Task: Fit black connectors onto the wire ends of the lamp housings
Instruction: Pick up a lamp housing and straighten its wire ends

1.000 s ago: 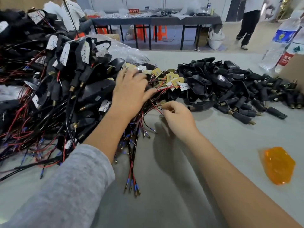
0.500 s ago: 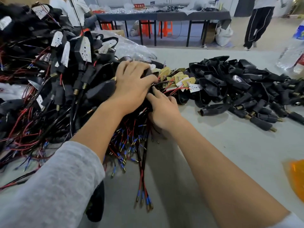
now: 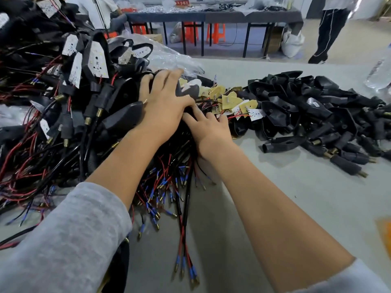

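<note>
A big heap of black lamp housings (image 3: 95, 85) with red and black wires covers the left of the table. My left hand (image 3: 163, 100) lies on its right edge, fingers curled over one black lamp housing (image 3: 184, 89). Just to the right, my right hand (image 3: 209, 130) rests fingers spread on the wire bundle by the yellow circuit boards (image 3: 228, 100); its thumb is hidden. Wire ends (image 3: 160, 187) with blue sleeves and brass tips fan out below both hands. Black connectors (image 3: 347, 166) with brass tips lie at the right.
A pile of empty black shells (image 3: 296, 106) fills the right side. An orange lens (image 3: 385, 231) sits at the right edge, a water bottle (image 3: 378, 72) at the far right, a plastic bag (image 3: 169, 58) behind the heap. A person (image 3: 330, 28) stands by the far tables (image 3: 211, 15).
My right hand has moved up from the wires near the table into the bundle under my left hand. My left hand has shifted slightly and curled onto a housing.
</note>
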Available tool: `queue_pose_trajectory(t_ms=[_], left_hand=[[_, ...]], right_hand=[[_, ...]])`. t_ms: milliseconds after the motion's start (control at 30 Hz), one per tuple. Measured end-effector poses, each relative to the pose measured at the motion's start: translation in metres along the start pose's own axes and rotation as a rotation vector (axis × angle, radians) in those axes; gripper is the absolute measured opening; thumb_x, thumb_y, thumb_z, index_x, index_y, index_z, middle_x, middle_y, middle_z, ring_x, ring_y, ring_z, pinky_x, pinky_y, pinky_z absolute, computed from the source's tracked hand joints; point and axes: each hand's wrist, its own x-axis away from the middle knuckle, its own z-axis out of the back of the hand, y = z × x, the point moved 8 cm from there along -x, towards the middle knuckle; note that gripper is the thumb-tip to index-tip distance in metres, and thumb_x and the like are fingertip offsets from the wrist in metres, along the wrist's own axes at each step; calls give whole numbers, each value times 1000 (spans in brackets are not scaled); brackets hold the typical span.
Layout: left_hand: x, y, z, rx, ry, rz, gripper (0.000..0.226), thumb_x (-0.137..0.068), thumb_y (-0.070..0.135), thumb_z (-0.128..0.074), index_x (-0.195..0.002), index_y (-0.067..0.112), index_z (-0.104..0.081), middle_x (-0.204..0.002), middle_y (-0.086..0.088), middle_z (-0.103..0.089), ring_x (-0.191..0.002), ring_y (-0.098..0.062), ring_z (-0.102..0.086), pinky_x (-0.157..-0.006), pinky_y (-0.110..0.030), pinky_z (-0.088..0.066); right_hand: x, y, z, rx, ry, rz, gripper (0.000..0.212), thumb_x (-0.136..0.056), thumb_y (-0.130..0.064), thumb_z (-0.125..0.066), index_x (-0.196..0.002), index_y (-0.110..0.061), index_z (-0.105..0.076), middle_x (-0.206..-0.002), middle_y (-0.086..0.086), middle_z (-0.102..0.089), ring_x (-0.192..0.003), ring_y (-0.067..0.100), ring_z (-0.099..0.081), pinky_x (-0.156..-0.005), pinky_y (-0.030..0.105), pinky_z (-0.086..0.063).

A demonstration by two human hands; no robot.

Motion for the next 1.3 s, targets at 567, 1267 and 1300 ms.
queue_pose_trajectory(t_ms=[567, 1267, 1300], left_hand=[[5, 0, -9, -208, -67, -99, 18, -76, 27, -69, -93, 30, -63, -148, -6, -37, -131, -30, -27, -107, -48, -21], [30, 114, -10, 113, -420, 211, 26, -88, 26, -53, -111, 19, -65, -122, -12, -52, -108, -32, -49, -76, -41, -43], [36, 120, -14, 126, -462, 222, 26, -89, 24, -53, -112, 19, -64, -121, -13, -52, -108, -32, -49, -73, -39, -40]], right_hand=[[58, 40, 8, -70, 185, 40, 36, -90, -8, -46, -115, -34, -50, -111, -4, -46, -103, 26, -48, -78, 39, -19], [132, 94, 13, -476, 163, -309, 20, -92, -28, -52, -102, -27, -69, -106, 3, -67, -102, 24, -60, -77, 33, -49], [135, 95, 13, -475, 158, -311, 20, -91, -27, -52, -101, -27, -69, -106, 3, -66, -101, 24, -60, -74, 31, -46]])
